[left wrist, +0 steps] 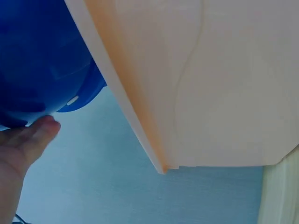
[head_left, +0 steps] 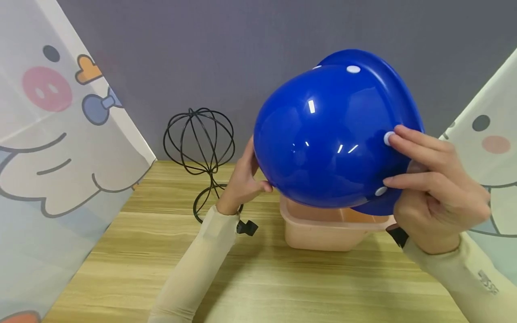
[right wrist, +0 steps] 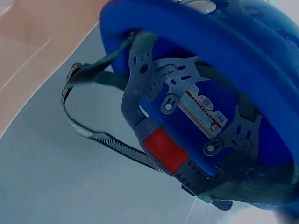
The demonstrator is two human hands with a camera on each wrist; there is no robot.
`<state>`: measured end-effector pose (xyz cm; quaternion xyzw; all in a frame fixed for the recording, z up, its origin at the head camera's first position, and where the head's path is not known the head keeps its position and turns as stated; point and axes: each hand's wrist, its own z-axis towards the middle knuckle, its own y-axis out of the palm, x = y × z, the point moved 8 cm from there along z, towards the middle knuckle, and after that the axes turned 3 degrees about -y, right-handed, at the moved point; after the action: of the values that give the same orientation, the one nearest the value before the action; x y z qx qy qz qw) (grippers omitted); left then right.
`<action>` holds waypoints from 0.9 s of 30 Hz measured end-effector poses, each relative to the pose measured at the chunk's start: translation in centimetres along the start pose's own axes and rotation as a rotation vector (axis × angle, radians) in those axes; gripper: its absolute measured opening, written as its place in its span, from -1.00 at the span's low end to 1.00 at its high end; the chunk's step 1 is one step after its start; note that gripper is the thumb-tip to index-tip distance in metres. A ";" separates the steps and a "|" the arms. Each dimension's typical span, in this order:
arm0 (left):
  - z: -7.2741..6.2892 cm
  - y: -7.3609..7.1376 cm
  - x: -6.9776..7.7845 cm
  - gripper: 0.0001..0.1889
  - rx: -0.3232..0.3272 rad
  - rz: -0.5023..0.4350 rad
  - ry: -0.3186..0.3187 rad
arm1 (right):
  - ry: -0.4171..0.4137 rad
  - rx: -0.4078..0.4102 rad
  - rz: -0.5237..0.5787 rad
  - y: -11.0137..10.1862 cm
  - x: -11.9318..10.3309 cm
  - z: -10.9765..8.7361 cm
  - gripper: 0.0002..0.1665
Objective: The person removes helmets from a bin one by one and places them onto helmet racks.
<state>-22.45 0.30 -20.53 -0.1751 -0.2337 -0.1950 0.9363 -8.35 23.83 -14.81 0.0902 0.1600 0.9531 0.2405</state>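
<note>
A glossy blue hard hat [head_left: 327, 134] with white round plugs is held up on its side, crown toward the left. My left hand [head_left: 244, 181] holds the crown end, thumb at its lower side and the other fingers partly hidden behind it. At the brim end my right hand [head_left: 440, 193] grips the hat, fingertips on the shell beside the plugs. The right wrist view shows the inside: a grey suspension headband with a red piece [right wrist: 166, 149], a label [right wrist: 203, 112] and a dangling chin strap [right wrist: 117, 144]. Below the hat, a pale pink plastic bin [head_left: 319, 235] is partly covered.
A black wire stand [head_left: 210, 170] with a round cage top stands on the wood-grain table [head_left: 133, 251], left of the bin. Behind the table rises a grey wall [head_left: 202, 58]. Cartoon-printed panels [head_left: 36, 157] flank both sides.
</note>
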 end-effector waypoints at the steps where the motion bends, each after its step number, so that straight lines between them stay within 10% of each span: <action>1: 0.1 0.1 0.4 0.27 -0.001 -0.003 0.000 | 0.012 0.005 -0.016 0.0 0.1 0.1 -0.62; 8: 0.5 0.1 1.5 0.31 0.035 0.041 0.062 | 0.146 -0.013 -0.101 0.1 1.5 1.0 -0.76; 18: 0.5 -0.2 1.4 0.29 0.094 0.265 0.084 | 0.313 -0.231 -0.251 0.8 3.0 1.3 -0.51; 27: 1.3 -0.1 3.0 0.17 0.118 0.295 0.093 | 0.413 -0.432 -0.173 2.3 2.7 0.2 -0.51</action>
<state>-20.49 -0.09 -17.92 -0.1432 -0.1731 -0.0491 0.9732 -11.62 23.32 -13.56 -0.1723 0.0063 0.9392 0.2970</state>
